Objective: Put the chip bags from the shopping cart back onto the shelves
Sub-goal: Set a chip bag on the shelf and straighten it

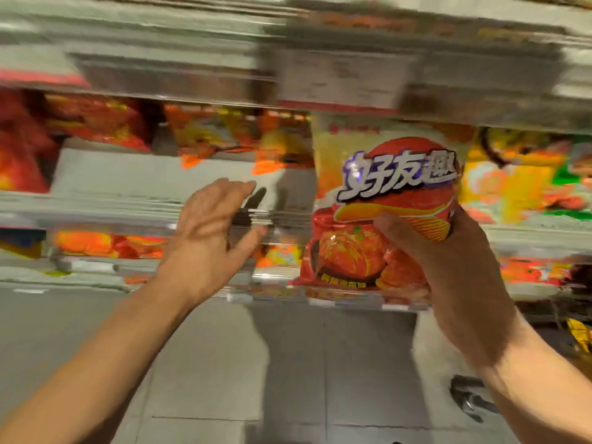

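Note:
My right hand (pixel 448 264) grips a red and yellow chip bag (pixel 381 200) by its right side, thumb across the front, and holds it upright in front of the shelves. My left hand (pixel 208 238) is raised to the left of the bag with its fingers spread and relaxed, holding nothing, close to the edge of a grey shelf (pixel 128 184). The view is blurred by motion.
Rows of red and orange chip bags (pixel 102 120) lie on the shelves left of the held bag, and yellow and green bags (pixel 525 177) on the right. An open gap of bare shelf lies behind my left hand. Grey tiled floor (pixel 288 379) below. A metal part (pixel 471 395) shows at bottom right.

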`<action>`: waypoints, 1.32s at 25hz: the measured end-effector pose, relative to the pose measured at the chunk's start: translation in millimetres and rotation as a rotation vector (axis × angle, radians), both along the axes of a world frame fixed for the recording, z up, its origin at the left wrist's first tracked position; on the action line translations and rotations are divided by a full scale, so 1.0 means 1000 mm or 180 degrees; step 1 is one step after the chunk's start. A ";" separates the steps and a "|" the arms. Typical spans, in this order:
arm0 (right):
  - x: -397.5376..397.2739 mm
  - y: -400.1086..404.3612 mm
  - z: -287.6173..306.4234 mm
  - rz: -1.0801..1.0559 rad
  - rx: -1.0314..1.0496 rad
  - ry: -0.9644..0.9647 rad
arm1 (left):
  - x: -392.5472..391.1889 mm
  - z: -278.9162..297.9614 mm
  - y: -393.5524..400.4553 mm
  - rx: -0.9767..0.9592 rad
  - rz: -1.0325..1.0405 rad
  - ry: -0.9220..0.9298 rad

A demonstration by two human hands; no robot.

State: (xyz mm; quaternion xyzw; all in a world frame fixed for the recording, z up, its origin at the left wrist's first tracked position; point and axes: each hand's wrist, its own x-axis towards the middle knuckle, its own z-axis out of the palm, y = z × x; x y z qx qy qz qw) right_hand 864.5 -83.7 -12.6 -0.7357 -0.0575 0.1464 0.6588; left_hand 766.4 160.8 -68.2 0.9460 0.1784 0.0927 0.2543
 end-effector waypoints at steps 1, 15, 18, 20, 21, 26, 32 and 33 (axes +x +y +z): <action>-0.015 0.039 0.001 0.0033 0.0083 0.0080 | -0.023 0.005 0.031 0.0067 0.0077 0.0102; -0.079 0.324 -0.002 0.0410 0.0733 0.0040 | -0.142 -0.006 0.214 0.0800 0.0146 -0.0225; -0.060 0.348 -0.007 0.0401 0.0863 0.0305 | -0.141 -0.009 0.219 0.0453 0.0345 -0.0432; -0.050 0.358 -0.019 0.0482 0.0491 0.0260 | -0.140 -0.011 0.222 0.0327 0.0256 -0.0530; -0.048 0.361 -0.027 0.0762 0.0251 0.0195 | -0.140 -0.011 0.222 0.0370 0.0240 -0.0550; -0.040 0.358 -0.049 0.1517 -0.0264 0.0272 | -0.136 -0.010 0.218 0.0744 0.0284 -0.0487; -0.036 0.363 -0.044 0.1701 -0.0301 -0.0007 | -0.131 -0.012 0.215 0.0860 0.0384 -0.0542; -0.035 0.363 -0.044 0.1733 -0.0324 0.0056 | -0.132 -0.013 0.214 0.0756 0.0375 -0.0602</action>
